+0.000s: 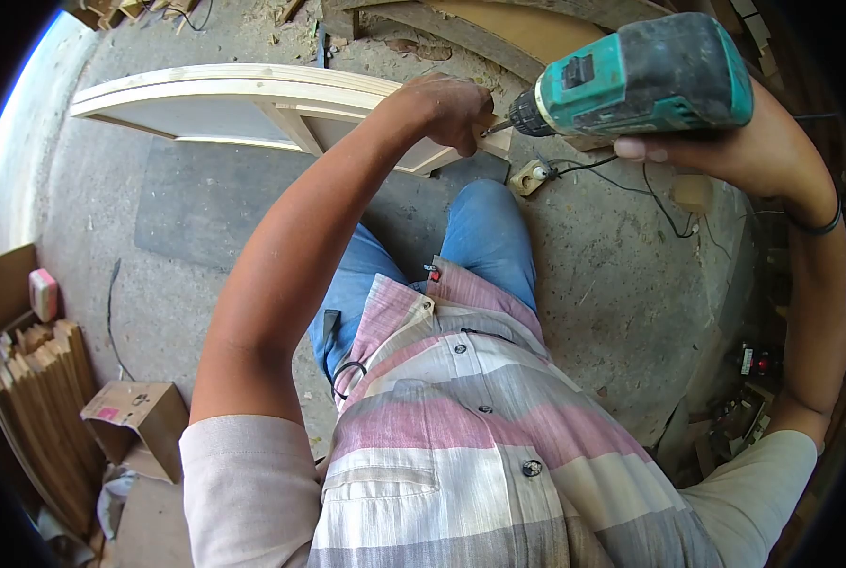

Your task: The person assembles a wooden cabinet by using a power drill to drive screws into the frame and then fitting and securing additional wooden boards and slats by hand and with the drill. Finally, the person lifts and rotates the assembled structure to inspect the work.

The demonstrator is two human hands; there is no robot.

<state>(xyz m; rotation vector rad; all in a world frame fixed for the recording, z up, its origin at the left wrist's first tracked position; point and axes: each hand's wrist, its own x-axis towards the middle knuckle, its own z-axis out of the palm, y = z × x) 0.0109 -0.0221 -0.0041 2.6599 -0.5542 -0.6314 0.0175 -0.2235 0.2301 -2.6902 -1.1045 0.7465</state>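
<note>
A teal and black power drill (645, 80) lies sideways at the upper right, its chuck pointing left. My right hand (745, 156) is wrapped around it from below, and the grip is mostly hidden. My left hand (446, 109) is closed at the right end of a pale wooden frame (252, 85), fingers curled over the wood. The drill's bit (501, 126) reaches that end, right beside my left fingertips. Whether a screw sits between the fingers is too small to tell. The frame has a curved outer rail and grey panels, and stands across in front of my knees.
A power socket (530, 177) with a plugged-in black cord lies on the concrete floor, near a small wood block (694, 193). A dark mat (195, 204) lies under the frame. Stacked wood strips (39, 388) and an open cardboard box (139, 417) stand at left.
</note>
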